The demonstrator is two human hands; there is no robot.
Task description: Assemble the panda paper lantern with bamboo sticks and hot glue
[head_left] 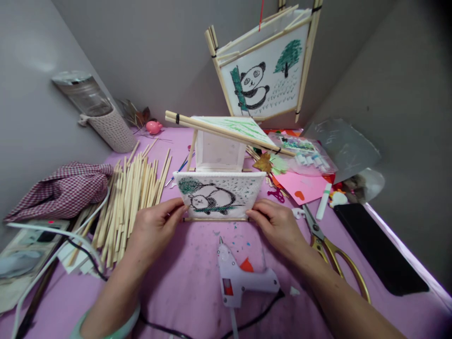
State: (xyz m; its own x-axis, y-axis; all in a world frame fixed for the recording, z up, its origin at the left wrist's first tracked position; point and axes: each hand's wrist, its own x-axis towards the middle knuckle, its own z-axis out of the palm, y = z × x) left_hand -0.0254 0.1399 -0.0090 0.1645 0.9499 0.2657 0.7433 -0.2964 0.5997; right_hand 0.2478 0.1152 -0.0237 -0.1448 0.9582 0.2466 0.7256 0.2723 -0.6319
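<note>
Okay, panda panel (215, 195) at front of stick frame (229, 133).
Left hand (153, 225), right hand (278, 225) pinch its lower corners; press evenly, keep bottom edge square along lower stick (215, 220).

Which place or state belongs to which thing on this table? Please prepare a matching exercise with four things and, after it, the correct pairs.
1. Panda panel
2. Glue gun
3. Scissors
4. Checked cloth

A. At the left, beside the wooden sticks
B. With gold-coloured handles
C. Held at its lower corners by the left hand and right hand
D. Lying with its nozzle pointing away from the person

Pairs: 1-C, 2-D, 3-B, 4-A
</note>
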